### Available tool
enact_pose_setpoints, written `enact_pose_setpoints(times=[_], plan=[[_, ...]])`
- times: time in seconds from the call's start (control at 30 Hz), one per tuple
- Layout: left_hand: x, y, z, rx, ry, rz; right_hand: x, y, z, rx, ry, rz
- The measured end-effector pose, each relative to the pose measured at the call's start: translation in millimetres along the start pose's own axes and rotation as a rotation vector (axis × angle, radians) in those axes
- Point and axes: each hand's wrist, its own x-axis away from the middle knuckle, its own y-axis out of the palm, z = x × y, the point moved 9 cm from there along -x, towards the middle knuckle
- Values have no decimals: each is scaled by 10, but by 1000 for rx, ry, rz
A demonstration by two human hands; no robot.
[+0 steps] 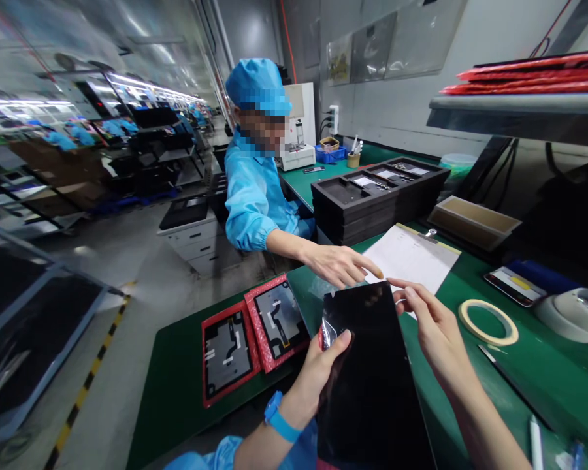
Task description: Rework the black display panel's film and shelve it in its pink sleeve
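Observation:
A glossy black panel (372, 378) stands tilted in front of me above the green table (543, 372). My left hand (323, 369), with a blue wristband, grips its left edge, thumb on the face beside a bit of clear film. My right hand (428, 323) pinches the panel's upper right corner. A co-worker in blue clothing and cap reaches a hand (340, 264) across the table, just beyond the panel's top edge, beside a clipboard with white paper (414, 254).
Two red-framed trays (255, 336) holding dark parts lie at the table's left edge. A tape ring (489, 322) lies to the right. Stacked black trays (372, 196), a beige box (473, 222), a phone-like device (514, 285) and a shelf (519, 108) stand behind.

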Motion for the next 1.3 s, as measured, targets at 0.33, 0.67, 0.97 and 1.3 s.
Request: enact_pose_setpoints(times=[0.33, 0.67, 0.97, 1.3], plan=[[8, -80, -31, -17, -30, 69, 19, 14, 13, -29, 38, 3], [-24, -112, -82, 1, -34, 57, 17, 27, 27, -69, 43, -7], [-6, -112, -70, -15, -32, 61, 3, 6, 20, -75, 35, 0], [-22, -136, -97, -11, -28, 60, 27, 2, 15, -96, 18, 9]])
